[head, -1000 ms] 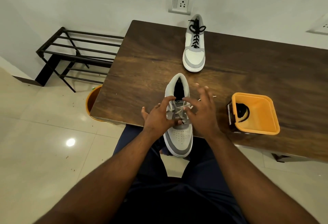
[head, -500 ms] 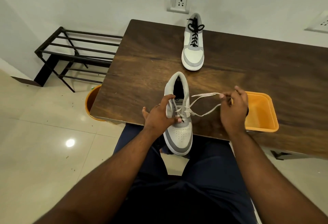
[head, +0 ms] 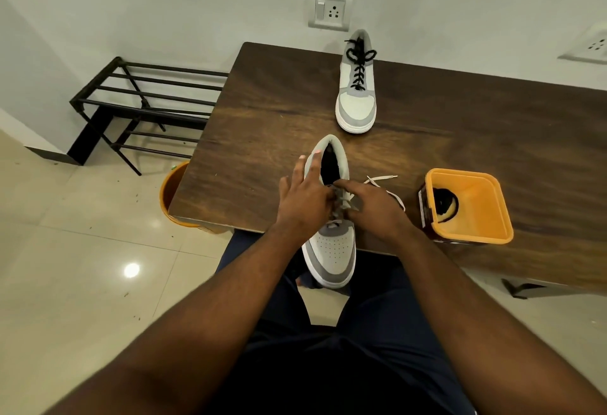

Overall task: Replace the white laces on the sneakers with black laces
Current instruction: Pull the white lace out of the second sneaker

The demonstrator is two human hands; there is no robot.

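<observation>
Two sneakers sit on the counter (head: 262, 112); the near sneaker (head: 331, 244), white-laced, overhangs its front edge, the far sneaker (head: 356, 99) carries black laces; one orange tub (head: 486, 227) stands right of the near one; left hand (head: 305, 204) steadies its collar, fingers straight; right hand (head: 374, 207), earlier pulling the white lace (head: 381, 181) outward, now pinches the lacing.

both hands (head: 307, 199) on sneaker (head: 331, 244), white lace (head: 382, 181)
</observation>
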